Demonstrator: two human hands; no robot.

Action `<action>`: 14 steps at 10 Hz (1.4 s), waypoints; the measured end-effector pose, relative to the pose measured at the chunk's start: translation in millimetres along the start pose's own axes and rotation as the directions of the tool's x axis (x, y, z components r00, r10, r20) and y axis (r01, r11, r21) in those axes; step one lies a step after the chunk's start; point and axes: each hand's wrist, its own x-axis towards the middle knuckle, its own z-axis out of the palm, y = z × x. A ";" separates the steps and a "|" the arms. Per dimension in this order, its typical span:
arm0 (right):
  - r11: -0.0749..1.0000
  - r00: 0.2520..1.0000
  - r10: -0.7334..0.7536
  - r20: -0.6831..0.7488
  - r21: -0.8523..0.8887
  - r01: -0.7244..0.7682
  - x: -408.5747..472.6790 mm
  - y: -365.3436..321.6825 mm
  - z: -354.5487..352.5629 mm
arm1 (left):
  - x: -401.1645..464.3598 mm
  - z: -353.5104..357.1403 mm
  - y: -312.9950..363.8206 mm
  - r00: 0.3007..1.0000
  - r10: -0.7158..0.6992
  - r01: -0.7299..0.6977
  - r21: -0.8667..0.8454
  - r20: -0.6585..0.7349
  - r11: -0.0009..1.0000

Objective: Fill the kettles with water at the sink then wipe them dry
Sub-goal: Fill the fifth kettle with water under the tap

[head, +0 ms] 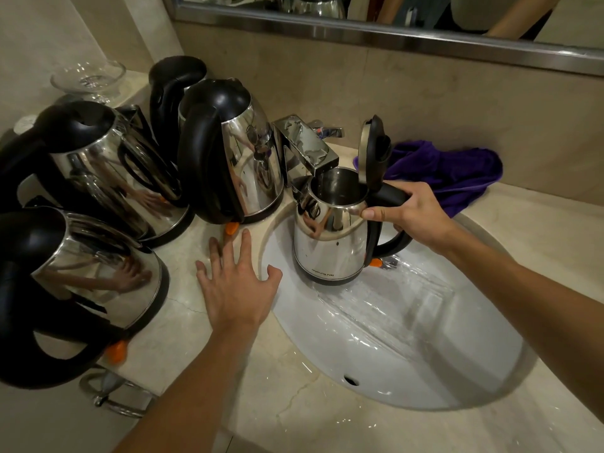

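Illumination is dim and warm, with vignetting that darkens the frame corners, most strongly at lower left. Specular glare appears on the steel kettle bodies (251, 165), on the chrome faucet (305, 147) and as streaks across the white sink basin (408, 325); the polished kettle surfaces also mirror the left hand (237, 282), and soft shadows lie under the forearms. Wide-angle distortion bends the mirror frame (392, 35) and stretches objects near the edges, while focus is adequate at centre and softer toward the periphery.
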 end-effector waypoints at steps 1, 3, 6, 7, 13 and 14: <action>1.000 1.000 -0.005 -0.009 -0.011 0.005 0.4 0.4 -0.4 | 0.2 -0.7 0.8 1.000 0.002 -0.002 0.006 0.000 1.000; 1.000 1.000 0.001 -0.001 0.012 -0.001 0.8 0.6 -0.4 | -0.3 -1.8 1.7 1.000 0.003 -0.003 0.015 -0.002 1.000; 1.000 1.000 -0.006 0.004 0.011 0.006 0.4 0.2 -0.9 | 0.3 -1.4 2.1 1.000 -0.002 0.002 0.017 -0.005 1.000; 1.000 1.000 -0.005 0.001 0.003 0.005 0.5 1.1 -1.1 | 0.4 -0.7 1.3 1.000 -0.001 0.001 0.022 -0.004 1.000; 1.000 1.000 -0.005 -0.009 0.018 0.006 0.5 -0.5 0.3 | -0.2 -1.7 1.8 1.000 -0.002 0.002 0.006 -0.008 1.000; 1.000 1.000 -0.007 -0.007 0.009 0.007 -0.2 -1.6 0.2 | 0.0 -1.7 2.1 1.000 -0.005 0.005 0.007 -0.008 1.000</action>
